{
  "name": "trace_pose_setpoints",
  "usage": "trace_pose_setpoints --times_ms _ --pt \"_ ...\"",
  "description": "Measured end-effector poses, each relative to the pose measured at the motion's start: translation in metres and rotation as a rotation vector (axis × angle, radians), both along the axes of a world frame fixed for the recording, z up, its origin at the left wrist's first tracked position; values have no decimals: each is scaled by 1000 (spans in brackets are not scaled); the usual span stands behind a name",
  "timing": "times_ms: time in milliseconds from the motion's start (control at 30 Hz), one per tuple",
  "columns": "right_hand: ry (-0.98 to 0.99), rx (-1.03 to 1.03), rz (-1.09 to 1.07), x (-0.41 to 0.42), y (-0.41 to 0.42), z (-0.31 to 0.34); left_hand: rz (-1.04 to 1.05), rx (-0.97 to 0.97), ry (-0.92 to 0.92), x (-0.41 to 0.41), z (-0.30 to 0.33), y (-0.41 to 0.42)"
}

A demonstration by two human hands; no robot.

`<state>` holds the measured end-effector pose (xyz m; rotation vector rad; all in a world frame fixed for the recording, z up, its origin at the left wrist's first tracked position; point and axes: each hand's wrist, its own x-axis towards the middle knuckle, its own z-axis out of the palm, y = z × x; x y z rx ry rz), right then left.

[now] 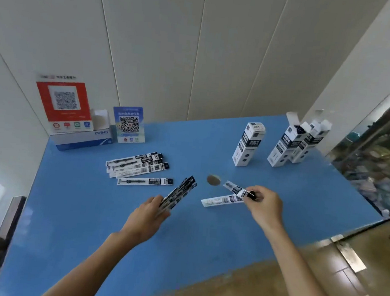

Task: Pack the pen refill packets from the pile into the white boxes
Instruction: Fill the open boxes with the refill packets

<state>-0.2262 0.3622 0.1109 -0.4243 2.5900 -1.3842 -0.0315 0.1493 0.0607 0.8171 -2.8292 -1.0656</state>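
Observation:
Several black-and-white pen refill packets [138, 167] lie in a loose pile on the blue table [88, 221], left of centre. My left hand [149, 214] grips a stacked bundle of packets [179, 192] that fans up and to the right. My right hand [265, 204] pinches one packet [236, 189] by its end, just above the table. Another packet [221, 201] lies flat below it. Three white boxes stand upright at the back right: one closed box [248, 144] and two with open top flaps [286, 145] [311, 142].
A small round brown spot [213, 180] marks the table between my hands. At the back left stand a red QR sign [63, 104], a blue QR sign [129, 125] and a white-blue carton [84, 138]. A glass edge [377, 149] borders the right side.

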Motion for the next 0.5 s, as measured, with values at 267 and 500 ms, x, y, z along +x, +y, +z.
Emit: trace_pose_setpoints --times_ms 267,500 --pt "25 -81 -144 -80 136 19 54 131 60 -88 15 139" --pt "-63 -145 -127 -138 219 32 165 366 178 -151 26 228"
